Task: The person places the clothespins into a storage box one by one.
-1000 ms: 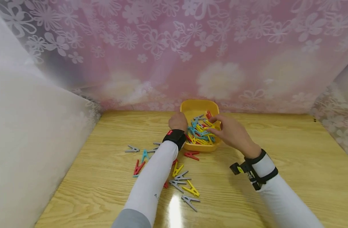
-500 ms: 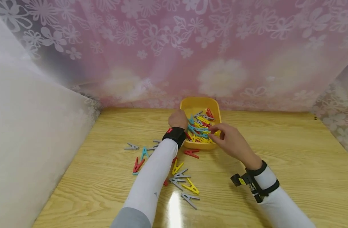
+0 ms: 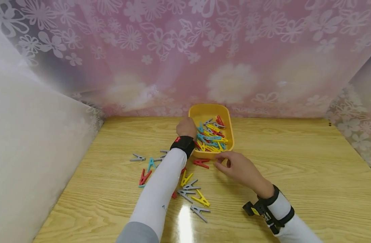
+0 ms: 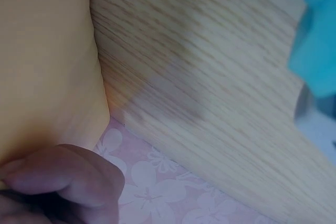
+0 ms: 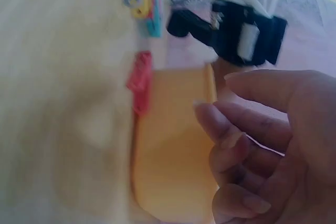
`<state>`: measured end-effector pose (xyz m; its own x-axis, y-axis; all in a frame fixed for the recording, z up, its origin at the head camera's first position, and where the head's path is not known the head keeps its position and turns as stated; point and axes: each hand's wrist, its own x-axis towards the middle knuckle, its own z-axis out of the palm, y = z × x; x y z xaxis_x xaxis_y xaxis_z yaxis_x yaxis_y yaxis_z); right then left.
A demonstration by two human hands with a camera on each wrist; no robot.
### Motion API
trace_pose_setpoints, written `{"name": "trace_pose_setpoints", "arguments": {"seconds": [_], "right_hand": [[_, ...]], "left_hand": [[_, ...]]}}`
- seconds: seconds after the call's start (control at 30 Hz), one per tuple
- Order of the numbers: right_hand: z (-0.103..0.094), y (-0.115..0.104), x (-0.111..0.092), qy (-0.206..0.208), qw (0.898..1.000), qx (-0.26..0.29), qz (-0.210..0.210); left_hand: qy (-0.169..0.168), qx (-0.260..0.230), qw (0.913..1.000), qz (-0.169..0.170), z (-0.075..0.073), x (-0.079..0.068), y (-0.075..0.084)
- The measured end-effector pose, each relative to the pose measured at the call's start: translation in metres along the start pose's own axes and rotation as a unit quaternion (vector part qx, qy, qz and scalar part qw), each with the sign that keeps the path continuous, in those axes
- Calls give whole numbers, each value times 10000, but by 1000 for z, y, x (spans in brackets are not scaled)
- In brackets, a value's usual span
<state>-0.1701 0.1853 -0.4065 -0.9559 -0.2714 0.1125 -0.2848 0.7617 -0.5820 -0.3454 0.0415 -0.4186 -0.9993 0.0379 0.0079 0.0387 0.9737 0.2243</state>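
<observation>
In the head view a yellow plastic basket (image 3: 207, 155) holds many red, yellow, blue and grey clothespins (image 3: 213, 128). My left hand (image 3: 186, 127) grips its left rim; the left wrist view shows the curled fingers (image 4: 73, 174) against the basket wall. Just off the front right corner is my right hand (image 3: 240, 168), low over the table, thumb and forefinger apart. Nothing shows between those fingers in the right wrist view. A red clothespin (image 3: 201, 163) lies on the table in front of the basket, left of my right fingertips.
Several loose clothespins lie on the wooden table (image 3: 294, 162): grey (image 3: 200, 212), yellow (image 3: 201, 199), blue (image 3: 151, 163) and red (image 3: 144, 176). My left forearm (image 3: 161, 189) covers part of this group. Behind the basket hangs a pink flowered cloth (image 3: 173, 74).
My right hand has come out of the basket, down and toward me, to the table by its front right corner. The left hand keeps hold of the rim.
</observation>
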Motion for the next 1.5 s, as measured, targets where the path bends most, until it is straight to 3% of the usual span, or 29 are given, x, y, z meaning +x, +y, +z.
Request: {"name": "trace_pose_setpoints", "arguments": {"seconds": [0.17,0.3,0.47,1.07,1.3,1.5], "right_hand": [[15,-1,3,-586,9980,-115,198],[24,1,7,-774,9954,-505,262],[29,1,9,-772,9928,-884,258],[33,-3,7,-731,9878,-1108,816],[27,1,-5,-788,9870,-1238,651],[15,11,-21,-742,9942,-744,232]], "left_hand": [[76,-66,9999,-63,2,2,-2],[125,-40,9999,-60,4,3,-1],[11,97,9999,-66,2,0,1],[-107,32,9999,-51,2,1,1],[-114,13,9999,-4,4,3,0],[-160,-40,9999,-18,7,4,0]]}}
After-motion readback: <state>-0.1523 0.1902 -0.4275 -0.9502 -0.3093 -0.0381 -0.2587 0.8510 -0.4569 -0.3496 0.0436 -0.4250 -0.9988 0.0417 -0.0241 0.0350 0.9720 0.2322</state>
